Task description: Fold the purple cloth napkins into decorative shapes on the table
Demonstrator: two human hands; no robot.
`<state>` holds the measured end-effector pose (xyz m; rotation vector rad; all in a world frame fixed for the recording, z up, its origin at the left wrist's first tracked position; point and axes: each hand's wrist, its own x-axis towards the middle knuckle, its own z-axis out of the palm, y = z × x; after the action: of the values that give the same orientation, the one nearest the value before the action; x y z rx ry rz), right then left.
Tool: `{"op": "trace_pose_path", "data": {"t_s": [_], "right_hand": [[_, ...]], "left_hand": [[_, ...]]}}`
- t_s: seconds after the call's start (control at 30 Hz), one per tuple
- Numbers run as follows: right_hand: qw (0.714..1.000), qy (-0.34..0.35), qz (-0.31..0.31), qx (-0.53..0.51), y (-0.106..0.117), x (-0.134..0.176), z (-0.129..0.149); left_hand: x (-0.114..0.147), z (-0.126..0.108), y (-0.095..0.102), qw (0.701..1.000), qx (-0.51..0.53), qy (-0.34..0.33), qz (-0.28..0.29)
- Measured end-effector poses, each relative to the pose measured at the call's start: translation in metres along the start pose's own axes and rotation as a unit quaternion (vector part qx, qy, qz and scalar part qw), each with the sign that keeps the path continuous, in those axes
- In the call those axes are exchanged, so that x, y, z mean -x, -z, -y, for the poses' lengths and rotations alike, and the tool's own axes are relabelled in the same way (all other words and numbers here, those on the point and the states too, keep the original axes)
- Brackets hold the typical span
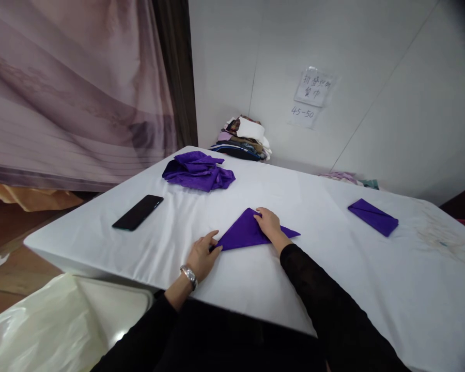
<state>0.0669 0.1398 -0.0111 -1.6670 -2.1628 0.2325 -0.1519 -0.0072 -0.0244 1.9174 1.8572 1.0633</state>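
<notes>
A purple cloth napkin, folded into a triangle, lies flat on the white-covered table in front of me. At its left corner, my left hand, with a silver bracelet on the wrist, has thumb and fingers closed on the cloth. My right hand rests over the right part, its fingers bent down on the cloth near the top point. The napkin's right tip sticks out past my right wrist. Part of the cloth is hidden under that hand.
A heap of loose purple cloth and a black phone lie to the left. To the right is a folded purple napkin. Folded clothes are stacked by the wall, under handwritten paper signs. The white tablecloth covers the table.
</notes>
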Motion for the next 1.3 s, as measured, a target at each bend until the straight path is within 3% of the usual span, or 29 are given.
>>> {"op": "trace_pose_path", "data": {"t_s": [0.47,0.73,1.3], "right_hand": [[1.0,0.018,-0.006,0.0,-0.006,-0.001,-0.005],[1.0,0.022,-0.004,0.005,-0.007,-0.002,-0.007],[0.999,0.036,-0.001,0.012,-0.007,-0.002,-0.013]], "left_hand": [[0.002,0.01,0.005,0.999,0.011,-0.047,0.004],[0.004,0.007,0.006,0.997,-0.04,-0.069,-0.007],[0.02,-0.001,0.027,0.998,-0.036,-0.023,0.039]]}}
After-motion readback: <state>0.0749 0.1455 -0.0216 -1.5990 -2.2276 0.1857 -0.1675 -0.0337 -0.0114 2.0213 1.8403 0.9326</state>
